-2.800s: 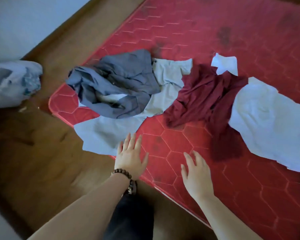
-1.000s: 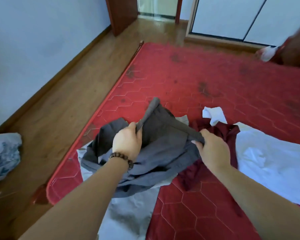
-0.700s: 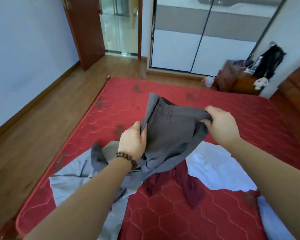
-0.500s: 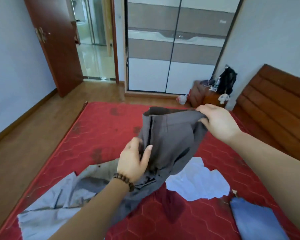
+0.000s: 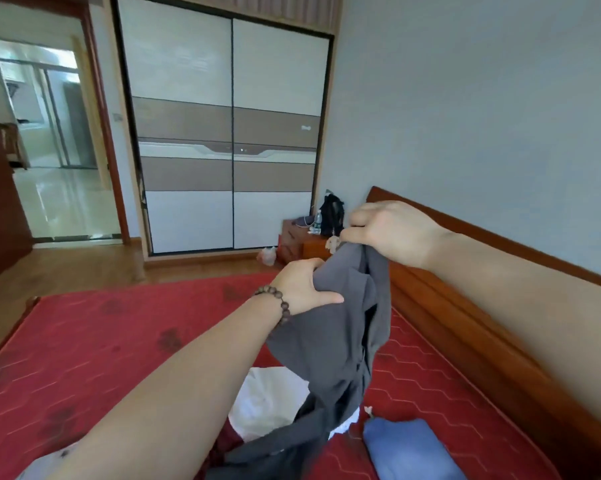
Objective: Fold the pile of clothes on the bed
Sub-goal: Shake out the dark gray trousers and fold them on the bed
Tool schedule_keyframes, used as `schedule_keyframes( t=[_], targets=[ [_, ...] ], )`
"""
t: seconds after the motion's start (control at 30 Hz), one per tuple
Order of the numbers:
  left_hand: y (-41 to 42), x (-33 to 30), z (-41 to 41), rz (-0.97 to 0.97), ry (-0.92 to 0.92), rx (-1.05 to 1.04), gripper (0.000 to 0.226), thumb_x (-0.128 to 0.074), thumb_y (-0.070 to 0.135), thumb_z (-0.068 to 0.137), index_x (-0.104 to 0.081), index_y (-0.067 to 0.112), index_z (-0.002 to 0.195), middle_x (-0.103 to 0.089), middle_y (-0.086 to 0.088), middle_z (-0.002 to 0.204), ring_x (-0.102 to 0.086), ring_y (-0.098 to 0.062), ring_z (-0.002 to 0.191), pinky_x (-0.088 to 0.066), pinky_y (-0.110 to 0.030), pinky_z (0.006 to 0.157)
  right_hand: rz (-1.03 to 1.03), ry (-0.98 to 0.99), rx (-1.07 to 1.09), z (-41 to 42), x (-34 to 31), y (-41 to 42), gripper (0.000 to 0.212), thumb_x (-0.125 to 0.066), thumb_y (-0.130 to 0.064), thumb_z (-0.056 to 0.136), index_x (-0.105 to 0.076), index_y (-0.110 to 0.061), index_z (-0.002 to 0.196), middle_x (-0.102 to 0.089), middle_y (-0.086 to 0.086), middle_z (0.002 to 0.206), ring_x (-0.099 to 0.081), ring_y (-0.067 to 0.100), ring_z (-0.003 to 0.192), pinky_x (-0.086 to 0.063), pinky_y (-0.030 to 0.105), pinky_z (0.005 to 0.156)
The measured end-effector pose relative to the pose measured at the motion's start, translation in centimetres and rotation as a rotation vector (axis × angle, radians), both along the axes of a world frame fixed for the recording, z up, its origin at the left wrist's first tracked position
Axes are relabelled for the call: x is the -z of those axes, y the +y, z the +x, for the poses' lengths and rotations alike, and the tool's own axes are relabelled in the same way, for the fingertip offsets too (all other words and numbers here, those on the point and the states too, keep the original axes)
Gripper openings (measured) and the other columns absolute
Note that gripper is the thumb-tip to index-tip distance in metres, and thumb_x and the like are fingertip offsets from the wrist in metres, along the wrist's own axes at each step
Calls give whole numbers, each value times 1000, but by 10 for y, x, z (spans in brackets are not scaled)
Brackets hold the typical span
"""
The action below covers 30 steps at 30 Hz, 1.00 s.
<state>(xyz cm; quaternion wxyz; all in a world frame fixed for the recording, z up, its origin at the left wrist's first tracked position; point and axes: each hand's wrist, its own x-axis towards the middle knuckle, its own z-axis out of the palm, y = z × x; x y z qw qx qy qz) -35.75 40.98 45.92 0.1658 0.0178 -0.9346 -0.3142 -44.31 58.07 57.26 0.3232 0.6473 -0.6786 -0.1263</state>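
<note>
A dark grey garment (image 5: 340,344) hangs in the air over the red mattress (image 5: 94,344), its lower end trailing down to the bed. My left hand (image 5: 300,284), with a bead bracelet at the wrist, grips its upper edge. My right hand (image 5: 392,232) pinches another part of that edge, higher and to the right. Under the garment lie a white cloth (image 5: 267,398), a sliver of maroon cloth (image 5: 228,441) and a blue garment (image 5: 406,448). A pale grey cloth (image 5: 39,467) shows at the bottom left.
A wooden headboard (image 5: 465,327) runs along the bed's right side. Beyond the bed stand a sliding-door wardrobe (image 5: 222,140) and a bedside cabinet (image 5: 300,240) with a black bag (image 5: 332,214). An open doorway (image 5: 53,150) and wooden floor lie at left.
Both hands took hold of the grey garment from the pile and raised it high off the bed. The view swung upward from the mattress to the room.
</note>
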Motion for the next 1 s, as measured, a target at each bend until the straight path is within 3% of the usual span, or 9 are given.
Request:
schedule_keyframes(
  t=[0.07,0.17,0.3,0.4,0.5,0.57,0.8,0.93,1.0],
  targets=[
    [16,5,-16,85,-74,63,40,-81,39,71,-65,21,103,-69,5,109,-63,-14,101,-51,-32,87,-15,-28,93,-5,-10,29,32,-73,6,64,-66,-11,91,-57,10,75,-58,30,73,-50,35,55],
    [34,11,-30,97,-158,133,39,-80,38,71,-69,23,105,-70,9,105,-64,-9,96,-54,-31,85,-54,-59,217,-13,-14,64,25,-66,2,75,-65,-12,96,-58,7,84,-58,28,86,-46,30,67],
    [32,13,-39,13,-146,141,27,-79,37,72,-69,21,92,-70,8,94,-65,-9,87,-54,-31,79,-65,-201,450,-31,-17,98,8,-57,-4,87,-56,-11,91,-50,1,89,-55,21,90,-39,28,70],
    [13,4,-39,-183,-171,95,27,-74,33,77,-61,9,77,-64,-2,77,-60,-17,72,-47,-31,63,-132,-316,548,-42,-24,126,10,-64,-8,86,-57,-3,85,-54,4,84,-56,25,86,-30,29,67],
    [-7,-12,-34,-298,-189,80,34,-69,35,83,-50,11,68,-47,-2,66,-45,-18,64,-32,-29,56,-191,-420,642,-50,-32,149,17,-73,-14,79,-58,-6,81,-63,10,84,-58,29,84,-40,35,71],
    [-18,-26,-36,-293,-189,86,32,-70,33,83,-50,16,67,-48,-1,69,-46,-17,68,-36,-29,61,-220,-474,688,-54,-35,157,20,-76,-15,76,-57,-9,77,-64,10,79,-58,29,80,-46,37,71],
    [-50,-77,-35,-121,-152,56,35,-77,44,74,-63,11,71,-59,0,70,-52,-14,66,-37,-26,62,-531,-735,550,-56,-51,164,21,-82,-10,70,-66,-14,82,-64,2,74,-56,16,68,-47,30,69],
    [-67,-100,-28,-28,-165,95,20,-74,32,80,-61,22,70,-60,17,58,-55,-4,62,-39,-19,60,-677,-982,403,-56,-59,161,19,-73,8,75,-67,-1,91,-64,8,82,-57,-2,61,-50,15,63],
    [-79,-109,-25,-9,-165,105,13,-75,24,81,-62,22,77,-67,17,70,-59,1,70,-43,-18,68,-699,-1034,380,-58,-61,163,21,-67,12,79,-67,0,96,-65,8,87,-58,-3,63,-49,12,64]
  ],
)
